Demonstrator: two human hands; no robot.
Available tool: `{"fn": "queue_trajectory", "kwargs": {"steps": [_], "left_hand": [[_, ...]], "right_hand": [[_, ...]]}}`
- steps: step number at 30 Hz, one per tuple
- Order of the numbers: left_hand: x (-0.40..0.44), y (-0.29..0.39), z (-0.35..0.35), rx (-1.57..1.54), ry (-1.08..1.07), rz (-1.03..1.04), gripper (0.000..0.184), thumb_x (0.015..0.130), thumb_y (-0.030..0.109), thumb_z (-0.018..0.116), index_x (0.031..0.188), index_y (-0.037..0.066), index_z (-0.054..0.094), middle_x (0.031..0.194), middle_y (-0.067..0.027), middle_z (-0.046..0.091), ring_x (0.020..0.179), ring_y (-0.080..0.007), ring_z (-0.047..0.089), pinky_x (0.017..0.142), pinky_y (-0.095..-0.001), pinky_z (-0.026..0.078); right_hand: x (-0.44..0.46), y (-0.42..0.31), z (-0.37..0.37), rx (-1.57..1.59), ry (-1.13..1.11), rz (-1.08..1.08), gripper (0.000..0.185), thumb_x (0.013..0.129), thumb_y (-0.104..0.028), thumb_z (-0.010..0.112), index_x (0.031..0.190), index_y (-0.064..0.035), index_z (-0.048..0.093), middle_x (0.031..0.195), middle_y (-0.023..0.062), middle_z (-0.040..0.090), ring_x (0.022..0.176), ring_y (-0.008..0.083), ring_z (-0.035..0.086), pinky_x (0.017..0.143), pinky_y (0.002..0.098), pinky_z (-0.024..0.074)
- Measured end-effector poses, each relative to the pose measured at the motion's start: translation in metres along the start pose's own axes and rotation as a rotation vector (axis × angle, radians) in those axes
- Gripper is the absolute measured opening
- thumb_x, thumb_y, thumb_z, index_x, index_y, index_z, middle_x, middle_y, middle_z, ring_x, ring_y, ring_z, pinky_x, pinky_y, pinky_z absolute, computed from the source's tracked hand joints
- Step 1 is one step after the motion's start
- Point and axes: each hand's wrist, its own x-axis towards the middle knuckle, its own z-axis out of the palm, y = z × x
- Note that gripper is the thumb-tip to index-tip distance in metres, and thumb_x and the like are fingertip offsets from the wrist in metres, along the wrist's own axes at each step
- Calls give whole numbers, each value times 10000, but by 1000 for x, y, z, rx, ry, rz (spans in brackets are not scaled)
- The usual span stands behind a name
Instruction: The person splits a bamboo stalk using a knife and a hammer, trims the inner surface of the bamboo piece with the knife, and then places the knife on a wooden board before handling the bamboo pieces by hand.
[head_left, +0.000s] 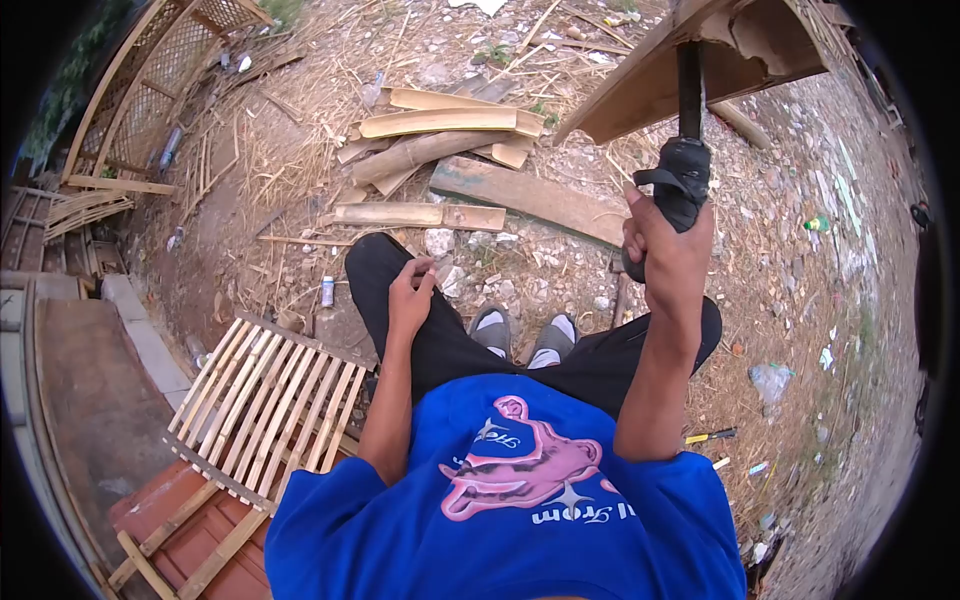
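Note:
In the head view my right hand [672, 240] is closed around the black-wrapped handle of a machete [690, 100], raised at the upper right. The dark blade, seen nearly edge-on, reaches up to a wide split bamboo piece [640, 95]; whether it is wedged in the bamboo I cannot tell. That bamboo is tilted and has a ragged, broken patch near the blade. Over my left knee hangs my left hand [412, 292], fingers loosely bent and apart, with nothing visible in it.
Split bamboo pieces [440, 122] lie piled ahead, beside a long wooden plank [530, 195]. A slatted bamboo panel [265, 400] is at my left, near a small can [327, 291]. A yellow-and-black tool [710, 436] and a plastic bag [770, 382] lie at right on littered ground.

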Motion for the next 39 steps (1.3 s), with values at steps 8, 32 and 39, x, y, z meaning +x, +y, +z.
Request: {"fn": "queue_trajectory", "kwargs": {"steps": [8, 32, 39], "left_hand": [[-8, 5, -10, -62, 1, -4, 286, 965, 138, 582, 1223, 16, 604, 1091, -92, 680, 905, -144, 659, 733, -271, 526], [-4, 6, 1, 160, 46, -6, 291, 901, 197, 618, 1157, 68, 669, 1024, -85, 726, 868, -191, 707, 795, -324, 520], [-9, 16, 2, 333, 35, 19, 291, 917, 234, 615, 1144, 61, 670, 997, -107, 727, 850, -210, 717, 770, -328, 522]], "right_hand": [[65, 170, -25, -183, 66, 402, 142, 790, -8, 625, 859, -35, 504, 614, 6, 493, 459, 103, 448, 424, 263, 387], [33, 113, -26, -78, 9, 384, 138, 820, -17, 635, 912, -19, 532, 652, 10, 513, 483, 89, 477, 428, 261, 376], [57, 181, -61, 81, 116, 590, 141, 814, -67, 640, 836, -49, 502, 620, 5, 484, 457, 122, 475, 436, 289, 418]]}}
